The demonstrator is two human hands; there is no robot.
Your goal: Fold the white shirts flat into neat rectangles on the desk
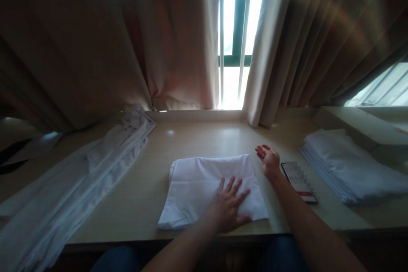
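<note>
A folded white cloth [191, 195] lies on the pale wooden table [127, 216] in front of me. Flat on its right half rests my left hand [231, 206], palm down with the fingers spread. My right hand [269, 160] is just off the cloth's upper right corner, palm turned inward and fingers loosely bent, with nothing visible in it. Beside my right forearm is a phone [298, 180] with its screen lit and partly blurred out.
A stack of folded white cloths [350, 165] sits at the right, by a raised ledge [366, 125]. Long loose white cloths [83, 178] stretch along the left side and hang over the front edge. Curtains [181, 51] and a bright barred window [236, 42] stand behind.
</note>
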